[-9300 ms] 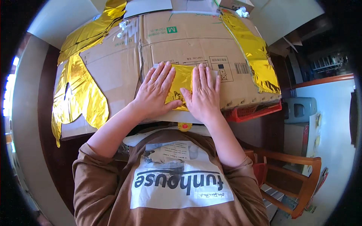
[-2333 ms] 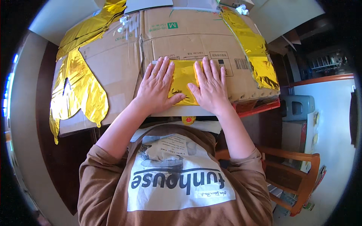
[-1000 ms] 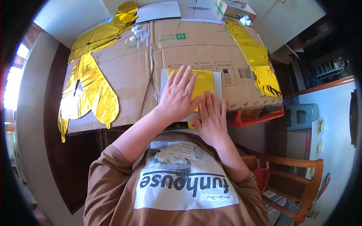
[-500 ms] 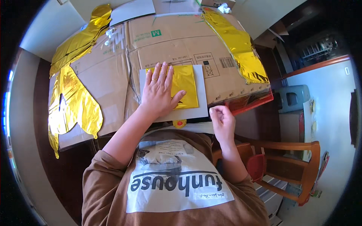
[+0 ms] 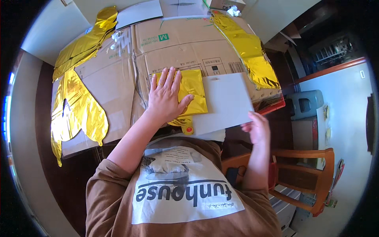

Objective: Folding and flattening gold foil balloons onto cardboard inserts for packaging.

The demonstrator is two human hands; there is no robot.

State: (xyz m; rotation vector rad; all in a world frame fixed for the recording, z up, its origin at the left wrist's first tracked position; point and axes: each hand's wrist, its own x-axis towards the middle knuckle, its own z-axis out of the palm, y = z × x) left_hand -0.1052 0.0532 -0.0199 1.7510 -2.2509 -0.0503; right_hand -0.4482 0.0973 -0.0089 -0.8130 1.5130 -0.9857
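Okay, so we've got the folded gold foil (image 5: 194, 91) right under our left hand (image 5: 166, 96), which lies flat and open on it, fingers straight and palm pressing down. Our right hand (image 5: 258, 128) is curled at the near corner of the white board (image 5: 227, 100) and seems to be pinching it, though the fingers underneath are hidden. That board sticks out from beneath the foil toward our right hand, so we'd call this step getting the board out while pinning the foil. Next move, we reckon: keep the left palm firm and draw the board out low and level, or the foil might drag or unfold.

Just below our left wrist, a gold tab with a red spot (image 5: 188, 129) pokes out at the edge. Everything lies on the brown cardboard (image 5: 181, 43). Left of our left hand, there's a loose cut-out gold sheet (image 5: 90, 114); above our right hand, a long gold strip (image 5: 256, 59).

Containers: just beyond our right hand, a red crate (image 5: 272, 104) peeks out under the cardboard, contents too dim for us to make out. Far ahead of both hands sits a small carton (image 5: 225, 4), cropped by the frame, so we can't see inside, with crumpled white tissue (image 5: 234, 11) beside it.
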